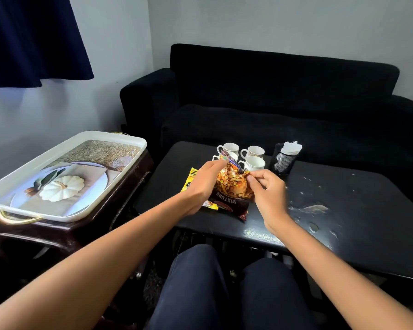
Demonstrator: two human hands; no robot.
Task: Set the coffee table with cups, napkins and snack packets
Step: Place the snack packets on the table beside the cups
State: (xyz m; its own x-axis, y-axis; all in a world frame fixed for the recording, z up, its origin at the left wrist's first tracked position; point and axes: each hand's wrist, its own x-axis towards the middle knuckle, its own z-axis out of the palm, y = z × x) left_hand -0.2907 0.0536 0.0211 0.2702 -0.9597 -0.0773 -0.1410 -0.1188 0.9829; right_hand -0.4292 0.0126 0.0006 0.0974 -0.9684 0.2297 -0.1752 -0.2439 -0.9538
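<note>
The mixture packet (pixel 234 189) lay on the coffee table (pixel 343 210) just on the near side of the four cups (pixel 244 154), and that cluster serves as the landmark here. Its long axis ran from the cups toward the person, the printed dark end nearest the table's near edge and the crimped top end pointing at the cups.

Both hands were on that far top end. The left hand (pixel 205 184) pinched the left corner of the seal, thumb and forefinger closed narrowly on the foil right in front of the nearest cup. The right hand (pixel 267 189) pinched the right corner, fingers curled tight, slightly nearer the person than the left. Neither hand was clearly closer to the packet; each already held it.

A yellow packet (pixel 191 177) lay flat on the table partly under the left hand, to the left of the cups; whether the hand touched it could not be told, since the palm covered the spot.

To the right of the cups stood a black mesh holder (pixel 283 163) with white napkins (pixel 292 147) in it. Well to the left of the cups, off the table, a white tray (pixel 65 177) sat on a dark side stand (pixel 45 236).

The next move probably turned on sliding or turning the packet without knocking the cups just beyond its top.
</note>
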